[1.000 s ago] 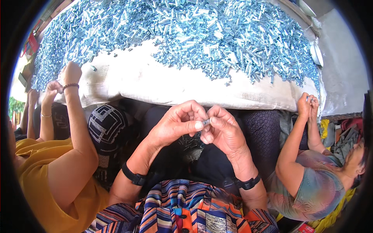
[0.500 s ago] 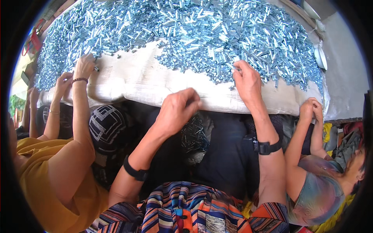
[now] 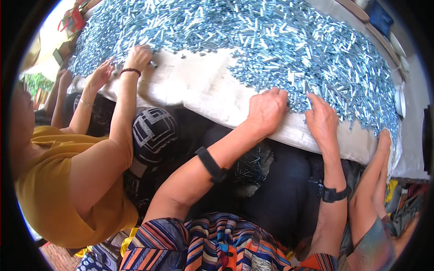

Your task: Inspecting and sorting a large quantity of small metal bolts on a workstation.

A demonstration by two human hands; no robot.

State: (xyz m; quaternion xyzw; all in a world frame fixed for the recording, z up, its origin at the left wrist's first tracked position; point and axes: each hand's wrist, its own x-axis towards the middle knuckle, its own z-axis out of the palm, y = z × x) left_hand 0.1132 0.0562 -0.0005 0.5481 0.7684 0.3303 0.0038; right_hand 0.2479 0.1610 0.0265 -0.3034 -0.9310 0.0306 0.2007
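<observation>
A broad heap of small, shiny blue-silver metal pieces (image 3: 280, 45), many of them short rods or tubes, covers the far part of a cream cloth (image 3: 194, 74). At the heap's near edge my left hand (image 3: 268, 112) is closed, its fingers curled down over the pieces. What it holds, if anything, is hidden. Just to its right, my right hand (image 3: 322, 124) has thumb and forefinger drawn together at the pieces; anything between them is too small to make out. Below the cloth's edge, between my knees, a clear plastic bag (image 3: 253, 169) contains similar thin pieces.
On my left a person in a mustard top (image 3: 86, 180) has both hands at the heap. Another person's arm (image 3: 368, 180) reaches in close on my right. White bowls (image 3: 399, 99) stand along the far right edge, near a blue item (image 3: 380, 18).
The view has turned, shifting the scene rightward. My left hand has come from above the cloth's front edge to the heap, close to my right hand. My right hand has drawn back slightly.
</observation>
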